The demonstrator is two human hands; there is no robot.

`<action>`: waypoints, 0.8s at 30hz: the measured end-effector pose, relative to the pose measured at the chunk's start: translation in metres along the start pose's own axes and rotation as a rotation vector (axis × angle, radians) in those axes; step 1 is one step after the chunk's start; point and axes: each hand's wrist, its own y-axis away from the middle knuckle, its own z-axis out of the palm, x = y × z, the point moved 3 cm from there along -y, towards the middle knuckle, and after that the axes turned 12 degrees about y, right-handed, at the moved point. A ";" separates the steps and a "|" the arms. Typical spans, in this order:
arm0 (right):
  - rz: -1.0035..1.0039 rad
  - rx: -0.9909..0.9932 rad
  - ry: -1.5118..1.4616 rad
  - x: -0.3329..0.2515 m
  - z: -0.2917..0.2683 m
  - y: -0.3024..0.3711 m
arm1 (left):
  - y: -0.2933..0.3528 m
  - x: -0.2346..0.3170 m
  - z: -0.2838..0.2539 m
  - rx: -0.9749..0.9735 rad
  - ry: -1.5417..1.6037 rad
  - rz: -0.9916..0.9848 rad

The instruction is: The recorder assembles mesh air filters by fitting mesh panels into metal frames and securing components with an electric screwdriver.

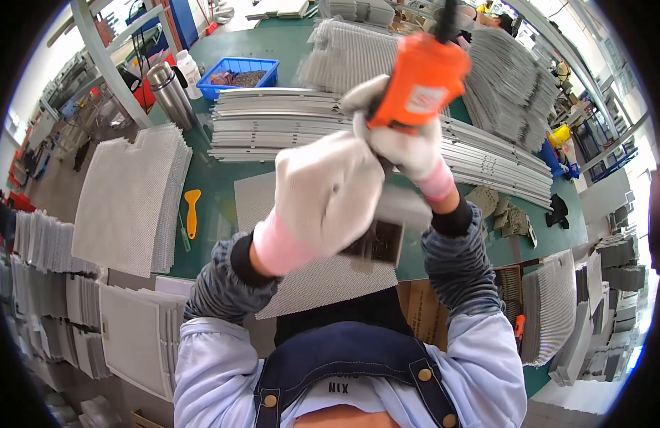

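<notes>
In my right hand (414, 148), gloved in white with a pink cuff, is an orange electric screwdriver (444, 68) with a dark cord at its top, raised and tilted above the table. My left hand (328, 194), gloved alike, is closed beside the tool's lower end; what its fingers hold is hidden. Under my hands are a blurred grey piece (405, 207) and a dark open box (388, 242). A perforated metal mesh sheet (323, 289) lies beneath them, reaching the table's near edge.
Stacked metal strips (273, 125) cross the green table (219, 189). Mesh sheets (126, 200) are piled left, near a yellow scraper (192, 214). A steel thermos (169, 93) and a blue bin (241, 73) stand at the back left. More mesh panels (512, 85) stand far right.
</notes>
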 end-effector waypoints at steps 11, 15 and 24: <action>0.008 -0.066 0.022 0.010 -0.003 0.002 | 0.000 -0.012 0.001 0.072 0.089 0.014; 0.049 0.016 0.143 0.008 -0.004 -0.001 | 0.005 -0.011 0.001 0.038 0.001 -0.013; -0.093 -0.007 0.121 0.003 0.009 0.010 | 0.012 -0.008 -0.001 0.066 0.059 -0.112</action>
